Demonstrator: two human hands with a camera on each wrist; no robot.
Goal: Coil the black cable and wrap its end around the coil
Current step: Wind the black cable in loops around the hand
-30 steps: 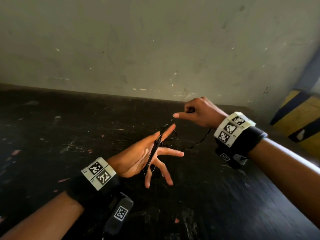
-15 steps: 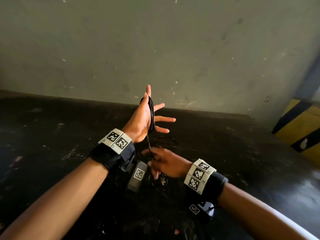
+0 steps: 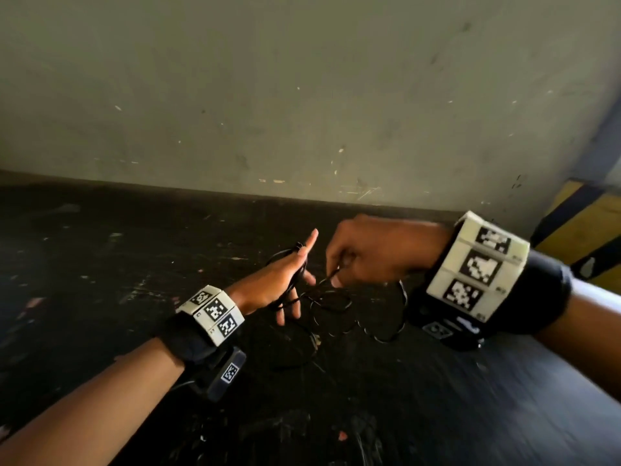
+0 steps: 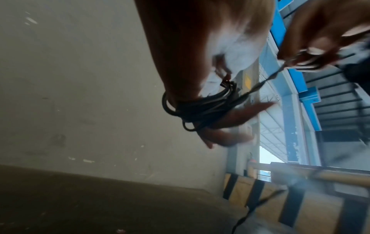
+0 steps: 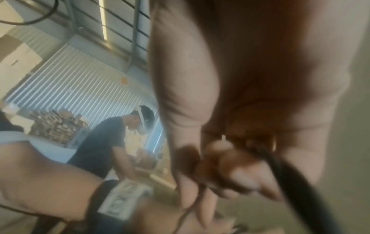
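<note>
While the right hand (image 3: 366,253) pinches black cable (image 3: 331,299) looped round the spread left hand (image 3: 279,280), a dark scuffed tabletop (image 3: 100,264) meets a grey wall (image 3: 302,95).

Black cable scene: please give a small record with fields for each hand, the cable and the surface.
left hand: fingers straight and spread, cable loops wound around it
right hand: pinches the free strand beside the left hand
black cable: partly coiled on the left hand; loose loops lie on the surface
surface: dark, scuffed, against a pale wall
task state: coiling not finished
</note>
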